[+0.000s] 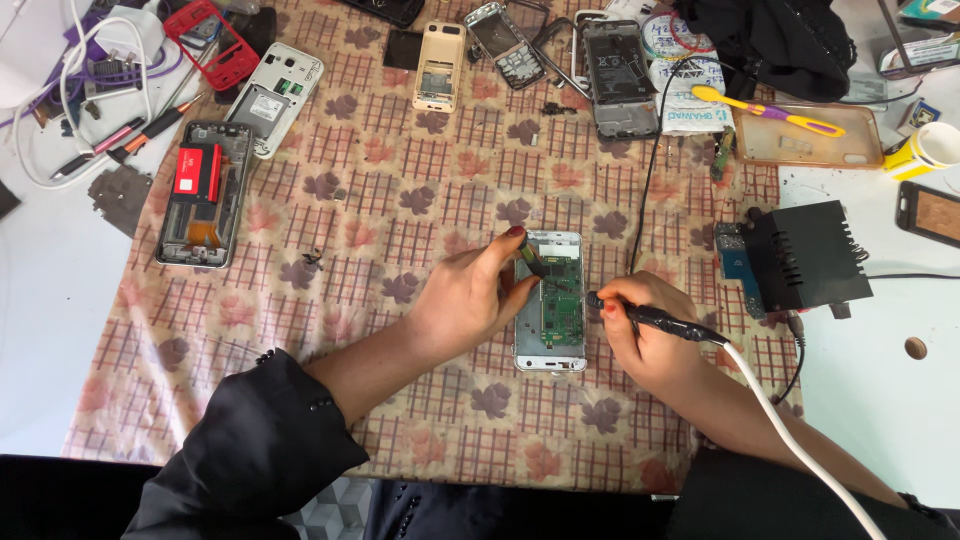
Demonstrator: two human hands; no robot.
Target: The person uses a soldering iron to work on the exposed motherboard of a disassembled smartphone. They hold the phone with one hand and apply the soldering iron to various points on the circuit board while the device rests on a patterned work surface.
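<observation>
An opened white phone [549, 352] with a green circuit board [562, 305] lies on a patterned cloth [400, 200] in the middle. My left hand [470, 295] rests on the phone's left edge and pinches a small dark tool [535, 263] over the board's upper part. My right hand [645, 335] sits just right of the phone and grips a black soldering iron [655, 320], its tip pointing left toward the board. A white cable [800, 445] runs from the iron toward the lower right.
A black soldering station [805, 255] stands to the right. Several dismantled phones [205, 190] and covers lie along the cloth's top and left. A yellow toothbrush [765, 112] rests on a clear case. A yellow cup [925, 150] and white cables [80, 90] sit at the edges.
</observation>
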